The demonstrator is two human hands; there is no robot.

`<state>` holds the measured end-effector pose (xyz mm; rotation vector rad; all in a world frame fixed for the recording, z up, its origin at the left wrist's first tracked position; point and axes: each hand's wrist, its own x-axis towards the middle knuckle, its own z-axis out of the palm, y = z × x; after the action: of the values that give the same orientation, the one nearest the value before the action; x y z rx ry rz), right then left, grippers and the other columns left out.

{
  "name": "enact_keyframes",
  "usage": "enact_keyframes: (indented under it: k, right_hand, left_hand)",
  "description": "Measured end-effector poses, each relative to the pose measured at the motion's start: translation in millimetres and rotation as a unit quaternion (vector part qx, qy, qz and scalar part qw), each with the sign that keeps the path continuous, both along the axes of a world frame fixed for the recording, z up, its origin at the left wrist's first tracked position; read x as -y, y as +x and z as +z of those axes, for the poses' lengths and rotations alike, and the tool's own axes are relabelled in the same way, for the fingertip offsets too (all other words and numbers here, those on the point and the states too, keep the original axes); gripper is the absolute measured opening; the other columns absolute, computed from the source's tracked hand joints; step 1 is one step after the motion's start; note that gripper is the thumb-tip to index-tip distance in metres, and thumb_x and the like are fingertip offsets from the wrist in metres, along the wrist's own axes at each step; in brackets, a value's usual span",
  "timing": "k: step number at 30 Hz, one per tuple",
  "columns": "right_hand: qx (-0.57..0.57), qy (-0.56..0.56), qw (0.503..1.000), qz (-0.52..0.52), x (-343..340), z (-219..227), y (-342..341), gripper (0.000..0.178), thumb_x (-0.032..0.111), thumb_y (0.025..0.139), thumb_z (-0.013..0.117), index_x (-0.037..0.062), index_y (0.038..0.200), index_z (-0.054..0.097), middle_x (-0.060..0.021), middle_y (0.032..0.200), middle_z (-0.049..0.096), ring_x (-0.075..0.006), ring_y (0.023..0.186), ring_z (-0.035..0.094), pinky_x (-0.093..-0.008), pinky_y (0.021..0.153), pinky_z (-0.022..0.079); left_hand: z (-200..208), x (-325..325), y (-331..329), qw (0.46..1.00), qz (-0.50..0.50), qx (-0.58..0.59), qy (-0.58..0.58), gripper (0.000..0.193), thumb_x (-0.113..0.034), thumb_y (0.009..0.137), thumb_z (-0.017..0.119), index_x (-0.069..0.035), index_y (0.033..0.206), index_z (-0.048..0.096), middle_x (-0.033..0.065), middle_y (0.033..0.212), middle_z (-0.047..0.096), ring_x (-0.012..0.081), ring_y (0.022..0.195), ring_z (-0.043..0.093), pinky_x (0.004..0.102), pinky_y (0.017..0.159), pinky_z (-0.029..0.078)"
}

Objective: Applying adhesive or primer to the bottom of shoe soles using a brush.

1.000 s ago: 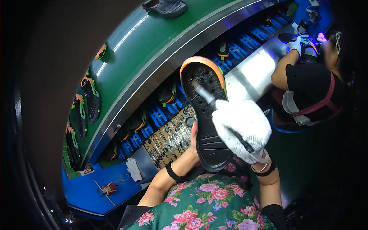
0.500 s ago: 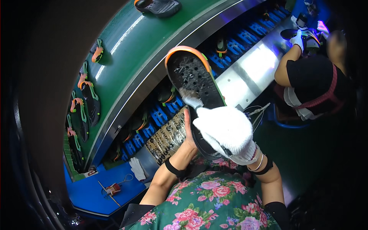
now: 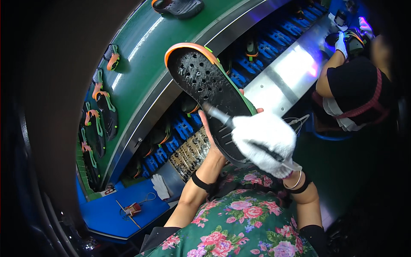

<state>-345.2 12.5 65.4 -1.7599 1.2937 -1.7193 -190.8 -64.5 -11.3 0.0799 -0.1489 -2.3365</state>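
A black shoe sole point(image 3: 195, 75), with an orange and green rim and several small holes, is tilted in front of me. Its upper half looks wet and streaked. My left hand point(image 3: 210, 139) is bare and wraps round the sole from beneath, thumb along its left edge and fingertips showing at the right edge. In a white knit glove, my right hand point(image 3: 265, 143) is closed on a brush point(image 3: 221, 116). The brush's bristles are at the middle of the sole, by its left edge. Glove and wrist cover the sole's lower right part.
Beyond lies a green conveyor belt point(image 3: 141, 70) carrying several shoe parts. Blue racks point(image 3: 184, 128) holding shoes run beneath its metal edge. At left, a blue table point(image 3: 124, 214) holds a small red-brown block and stick; a white glove point(image 3: 160, 186) lies beside it. A co-worker point(image 3: 349, 81) handles a shoe at right.
The sole has swung left and shows more of its surface. My right hand has shifted slightly right and turned, and the bristles are farther from the sole's upper end.
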Motion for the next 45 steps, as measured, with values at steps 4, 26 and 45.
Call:
enact_keyframes:
  k: [4, 26, 45]
  right_hand:
    - [-0.05, 0.0, 0.999, 0.002, -6.7, -4.9, 0.9, 0.027, 0.002, 0.082, 0.083, 0.0051, 0.108, 0.08, -0.0126, 0.11, 0.08, -0.0294, 0.097, 0.076, -0.0416, 0.09, 0.059]
    - [-0.105, -0.075, 0.991, 0.028, -21.9, -4.9, 11.4, 0.023, 0.003, 0.08, 0.085, 0.0065, 0.103, 0.08, -0.0109, 0.098, 0.079, -0.0269, 0.086, 0.077, -0.0391, 0.075, 0.06]
    - [-0.062, -0.034, 0.994, 0.085, -16.1, -15.7, -17.7, 0.025, 0.004, 0.081, 0.082, 0.0084, 0.105, 0.082, -0.0105, 0.103, 0.08, -0.0284, 0.089, 0.076, -0.0378, 0.076, 0.059]
  left_hand:
    - [18.3, 1.9, -10.1, 0.999, -0.006, -0.034, 0.034, 0.118, -0.093, 0.084, 0.051, -0.014, 0.168, 0.026, 0.0261, 0.155, 0.052, 0.0547, 0.14, 0.051, 0.0717, 0.11, 0.046]
    - [19.7, 21.1, -19.7, 0.994, -0.056, -0.084, -0.043, 0.102, -0.085, 0.089, 0.057, -0.028, 0.168, 0.025, 0.0371, 0.154, 0.043, 0.0629, 0.127, 0.055, 0.0749, 0.096, 0.054]
    - [10.1, 33.6, -7.6, 0.992, -0.037, -0.007, -0.122, 0.122, -0.091, 0.082, 0.058, -0.006, 0.164, 0.029, 0.0141, 0.163, 0.04, 0.0474, 0.137, 0.052, 0.0737, 0.1, 0.053]
